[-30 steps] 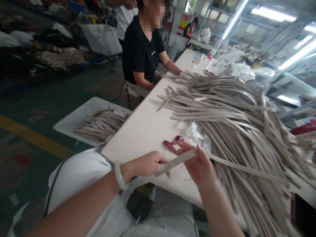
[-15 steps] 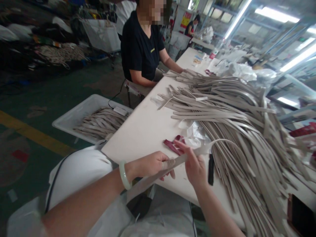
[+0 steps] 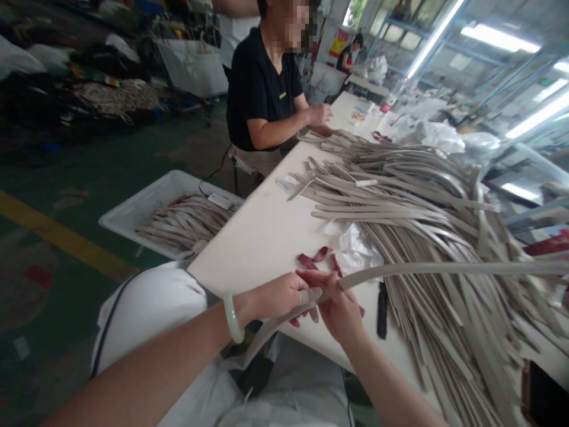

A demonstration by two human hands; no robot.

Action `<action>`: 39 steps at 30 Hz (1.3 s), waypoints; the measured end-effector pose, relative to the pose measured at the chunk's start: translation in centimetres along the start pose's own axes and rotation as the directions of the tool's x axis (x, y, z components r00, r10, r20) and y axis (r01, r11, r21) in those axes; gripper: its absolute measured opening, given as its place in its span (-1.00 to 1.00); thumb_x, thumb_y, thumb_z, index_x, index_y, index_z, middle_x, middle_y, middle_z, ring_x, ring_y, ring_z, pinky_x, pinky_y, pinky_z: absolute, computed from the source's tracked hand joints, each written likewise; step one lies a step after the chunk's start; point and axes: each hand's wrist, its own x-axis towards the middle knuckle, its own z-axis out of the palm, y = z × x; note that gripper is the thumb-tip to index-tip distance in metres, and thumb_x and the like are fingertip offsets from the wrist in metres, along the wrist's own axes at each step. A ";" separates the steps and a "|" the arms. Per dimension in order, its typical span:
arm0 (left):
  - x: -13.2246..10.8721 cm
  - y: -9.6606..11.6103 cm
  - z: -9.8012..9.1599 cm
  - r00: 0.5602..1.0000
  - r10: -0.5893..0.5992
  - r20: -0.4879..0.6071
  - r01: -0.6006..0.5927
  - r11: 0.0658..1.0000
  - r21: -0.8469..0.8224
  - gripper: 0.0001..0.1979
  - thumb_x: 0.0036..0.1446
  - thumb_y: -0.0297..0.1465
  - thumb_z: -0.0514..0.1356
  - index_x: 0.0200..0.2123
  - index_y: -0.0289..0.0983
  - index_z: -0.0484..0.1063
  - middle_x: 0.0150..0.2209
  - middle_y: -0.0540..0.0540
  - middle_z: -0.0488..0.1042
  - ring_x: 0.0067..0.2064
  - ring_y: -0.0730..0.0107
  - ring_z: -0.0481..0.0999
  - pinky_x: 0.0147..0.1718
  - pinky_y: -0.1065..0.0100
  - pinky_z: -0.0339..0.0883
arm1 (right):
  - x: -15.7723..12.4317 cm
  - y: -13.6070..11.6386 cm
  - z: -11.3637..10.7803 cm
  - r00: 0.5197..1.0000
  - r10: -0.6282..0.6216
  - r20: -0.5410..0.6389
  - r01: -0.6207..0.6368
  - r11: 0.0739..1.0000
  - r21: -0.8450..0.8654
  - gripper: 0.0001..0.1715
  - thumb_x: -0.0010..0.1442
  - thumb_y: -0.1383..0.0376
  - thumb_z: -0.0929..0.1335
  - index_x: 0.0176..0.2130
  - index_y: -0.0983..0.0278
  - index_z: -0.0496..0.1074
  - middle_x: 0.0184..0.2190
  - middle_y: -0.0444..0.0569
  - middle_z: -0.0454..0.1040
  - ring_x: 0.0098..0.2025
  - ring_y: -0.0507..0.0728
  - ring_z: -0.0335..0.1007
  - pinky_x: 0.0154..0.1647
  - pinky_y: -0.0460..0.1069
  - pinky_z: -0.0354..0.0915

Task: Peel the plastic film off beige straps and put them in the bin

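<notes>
My left hand (image 3: pixel 281 296) and my right hand (image 3: pixel 338 303) meet at the near edge of the white table (image 3: pixel 262 231), both closed on one long beige strip (image 3: pixel 427 270). The strip runs from my fingers out to the right, lifted above a big pile of like beige strips (image 3: pixel 427 213). Its near end hangs down off the table below my left hand. A pale green bangle (image 3: pixel 232 316) sits on my left wrist. Small dark red scraps (image 3: pixel 313 258) lie just beyond my fingers.
A person in a black shirt (image 3: pixel 262 89) sits at the table's far left side, hands on the pile. A white tub (image 3: pixel 133 207) holding more strips stands on the floor to the left. A dark narrow object (image 3: pixel 382 308) lies beside my right hand; crumpled white plastic (image 3: pixel 355 246) sits behind it.
The strip has been drawn through my hands: more of it hangs off the table's edge, and its far part has lifted straight above the pile. My hands have come together.
</notes>
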 end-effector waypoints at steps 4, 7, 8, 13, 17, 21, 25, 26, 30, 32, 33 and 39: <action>-0.4 0.1 -0.4 1.000 0.006 0.018 -0.007 0.999 0.053 -0.76 0.08 -0.28 0.21 -0.40 -0.34 0.59 -0.57 -0.01 0.40 -0.53 0.48 0.35 -0.56 0.48 0.28 | 1.3 -2.7 -2.0 0.985 -0.009 -0.170 0.067 0.938 0.339 -0.56 0.28 -0.09 0.32 -0.25 0.13 0.63 -0.13 -0.09 0.63 0.06 0.10 0.51 0.20 0.04 0.36; -0.5 0.2 -0.5 0.998 0.028 0.059 -0.032 0.997 0.069 -0.80 0.07 -0.37 0.19 -0.36 -0.33 0.60 -0.49 -0.03 0.47 -0.46 0.46 0.42 -0.49 0.48 0.33 | 1.9 -4.7 -2.5 0.987 -0.030 -0.160 0.084 0.936 0.343 -0.58 0.29 -0.08 0.32 -0.25 0.11 0.62 -0.14 -0.10 0.63 0.10 0.09 0.48 0.22 0.04 0.35; -0.5 0.2 -0.4 0.996 0.035 0.086 -0.041 0.997 0.068 -0.79 0.09 -0.37 0.18 -0.33 -0.32 0.60 -0.47 -0.03 0.48 -0.45 0.45 0.43 -0.46 0.47 0.35 | 1.9 -4.8 -2.1 0.991 -0.018 -0.132 0.061 0.941 0.332 -0.53 0.31 -0.10 0.29 -0.24 0.13 0.62 -0.14 -0.07 0.63 0.10 0.12 0.48 0.24 0.08 0.34; -0.5 0.3 -0.1 0.991 0.064 0.117 -0.073 0.995 0.074 -0.75 0.16 -0.32 0.16 -0.29 -0.33 0.61 -0.49 -0.04 0.48 -0.47 0.43 0.44 -0.46 0.45 0.35 | 0.9 -3.6 0.1 0.998 0.064 -0.019 -0.052 0.924 0.379 -0.52 0.33 -0.08 0.27 -0.21 0.14 0.62 -0.11 -0.04 0.62 0.11 0.14 0.47 0.26 0.12 0.32; -0.7 0.3 0.0 0.986 0.100 0.136 -0.099 0.995 -0.014 -0.71 0.21 -0.22 0.19 -0.25 -0.33 0.58 -0.37 -0.08 0.53 -0.39 0.43 0.48 -0.41 0.46 0.39 | -0.3 -2.6 1.2 0.999 0.033 -0.013 -0.027 0.948 0.316 -0.46 0.36 -0.10 0.22 -0.19 0.15 0.62 -0.12 -0.02 0.62 0.12 0.18 0.46 0.31 0.18 0.25; -1.2 0.7 -0.1 0.957 0.176 0.230 -0.154 0.982 -0.110 -0.41 0.15 0.11 0.19 -0.28 -0.37 0.56 -0.40 -0.11 0.50 -0.45 0.47 0.43 -0.48 0.49 0.35 | -1.4 -1.5 1.9 0.995 0.088 0.048 -0.088 0.996 0.006 -0.39 0.36 -0.11 0.21 -0.07 0.25 0.60 0.06 0.13 0.52 0.20 0.27 0.38 0.33 0.18 0.20; -1.1 0.7 -0.6 0.964 0.150 0.219 -0.128 0.986 -0.110 -0.40 0.10 0.11 0.23 -0.27 -0.37 0.58 -0.52 -0.04 0.41 -0.51 0.47 0.40 -0.55 0.49 0.28 | -0.6 -1.5 0.4 0.995 0.086 -0.050 -0.085 0.996 0.016 -0.42 0.33 -0.10 0.26 -0.12 0.27 0.61 -0.01 0.15 0.56 0.14 0.29 0.44 0.31 0.21 0.22; -1.0 0.6 -0.8 0.978 0.117 0.171 -0.100 0.990 -0.103 -0.46 0.10 0.05 0.25 -0.26 -0.37 0.58 -0.53 -0.03 0.41 -0.52 0.48 0.39 -0.55 0.49 0.27 | -0.2 -1.8 -0.2 0.995 0.023 -0.100 -0.019 0.999 0.035 -0.42 0.33 -0.10 0.26 -0.14 0.29 0.61 -0.04 0.15 0.58 0.13 0.29 0.45 0.33 0.22 0.19; -0.2 0.0 -0.6 0.998 0.030 0.055 -0.025 0.997 -0.077 -0.67 0.10 -0.18 0.24 -0.29 -0.37 0.57 -0.54 -0.02 0.42 -0.53 0.49 0.38 -0.53 0.48 0.27 | 0.3 -2.5 -0.8 0.990 -0.058 -0.125 0.062 0.998 0.023 -0.40 0.34 -0.09 0.25 -0.13 0.32 0.61 -0.07 0.16 0.59 0.11 0.29 0.47 0.34 0.25 0.15; 0.1 -0.4 -0.4 0.997 0.035 0.063 -0.031 0.998 -0.052 -0.73 0.09 -0.25 0.22 -0.29 -0.36 0.56 -0.53 -0.02 0.43 -0.51 0.47 0.40 -0.51 0.47 0.28 | -0.1 -2.2 -0.1 0.997 -0.031 -0.073 0.033 0.999 0.026 -0.38 0.36 -0.08 0.22 -0.11 0.34 0.60 -0.05 0.19 0.58 0.12 0.30 0.45 0.35 0.28 0.12; 0.2 -0.6 -0.2 0.997 0.039 0.065 -0.037 0.999 -0.034 -0.74 0.09 -0.27 0.21 -0.29 -0.36 0.56 -0.52 -0.02 0.44 -0.50 0.46 0.41 -0.50 0.46 0.29 | -0.4 -2.0 0.3 0.998 -0.025 -0.056 0.027 0.999 0.037 -0.37 0.37 -0.08 0.22 -0.09 0.35 0.59 -0.03 0.20 0.56 0.14 0.31 0.43 0.35 0.28 0.10; 0.2 -0.8 -0.1 0.992 0.097 0.078 -0.103 0.992 0.075 -0.72 0.10 -0.33 0.14 -0.27 -0.36 0.59 -0.50 -0.03 0.45 -0.48 0.46 0.41 -0.49 0.48 0.25 | -0.7 -2.5 1.1 0.995 0.072 -0.064 -0.048 0.946 0.321 -0.36 0.30 -0.15 0.26 -0.11 0.29 0.60 -0.04 0.16 0.58 0.12 0.29 0.46 0.34 0.26 0.14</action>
